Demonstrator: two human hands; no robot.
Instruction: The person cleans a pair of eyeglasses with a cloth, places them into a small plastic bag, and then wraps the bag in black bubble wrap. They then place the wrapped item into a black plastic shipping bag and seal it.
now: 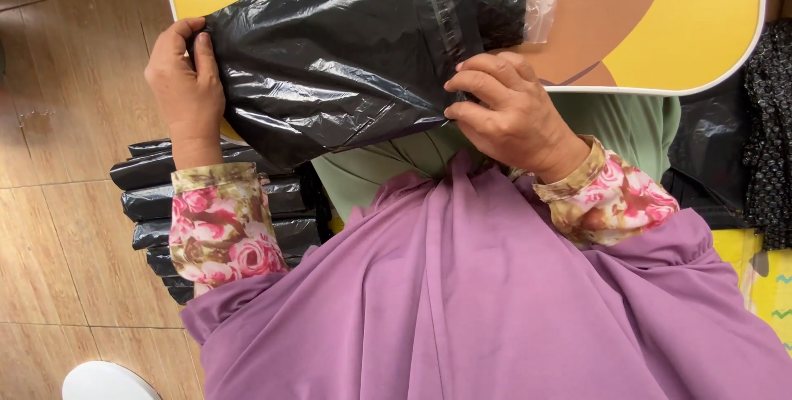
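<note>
Both hands grip a black plastic bag (330, 54).
Left hand (186, 78) and right hand (511, 111) close fingers on its opposite ends, above the yellow tabletop (709, 21); stacked bags (280, 202) lie below.

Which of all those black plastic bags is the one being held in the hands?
The big black bag lifted over the yellow table, gripped by the left hand and right hand. The other black bags lie stacked on the floor, untouched.
</note>
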